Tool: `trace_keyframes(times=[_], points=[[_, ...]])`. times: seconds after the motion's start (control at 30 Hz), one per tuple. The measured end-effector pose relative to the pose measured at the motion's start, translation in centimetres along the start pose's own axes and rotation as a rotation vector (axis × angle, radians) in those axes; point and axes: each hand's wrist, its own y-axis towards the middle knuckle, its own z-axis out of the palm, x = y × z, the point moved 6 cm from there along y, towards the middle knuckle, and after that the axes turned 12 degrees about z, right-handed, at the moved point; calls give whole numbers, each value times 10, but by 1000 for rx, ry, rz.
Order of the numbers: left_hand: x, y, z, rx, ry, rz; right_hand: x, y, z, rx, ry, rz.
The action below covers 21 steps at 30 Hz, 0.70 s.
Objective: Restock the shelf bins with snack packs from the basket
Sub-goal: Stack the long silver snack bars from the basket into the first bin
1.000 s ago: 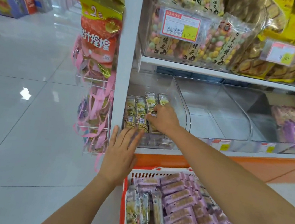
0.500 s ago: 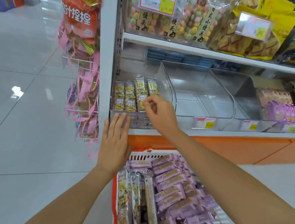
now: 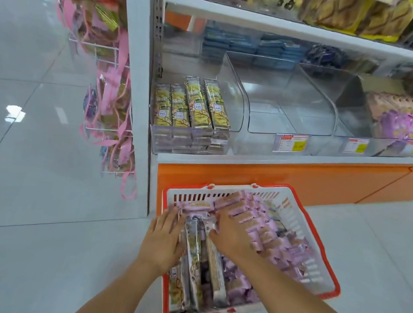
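Lower centre, red-rimmed white plastic basket [image 3: 260,195]: our flat-fingered left hand [image 3: 164,239] and right hand [image 3: 232,235], grip untellable, flank long yellow-green foil snack packs [image 3: 193,253], presumably gathering them for the clear acrylic bin [image 3: 237,108], centre-left.

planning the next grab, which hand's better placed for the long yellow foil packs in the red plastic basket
Probably left: left hand rests against long yellow foil packs; right hand mostly covers purple packs.
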Motion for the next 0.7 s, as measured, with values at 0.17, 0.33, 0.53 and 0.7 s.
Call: trace_keyframes(times=[0.17,0.33,0.53,0.7], points=[[4,-2,19,-22,-52,-7,-15,-3,33,92,-130,106],[4,0,14,-56,-75,23,-14,3,48,167,-136,169],[11,7,6,-155,-88,56,-19,21,32,286,270,172],[21,22,-14,-331,-386,-83,-6,25,-6,457,719,53]])
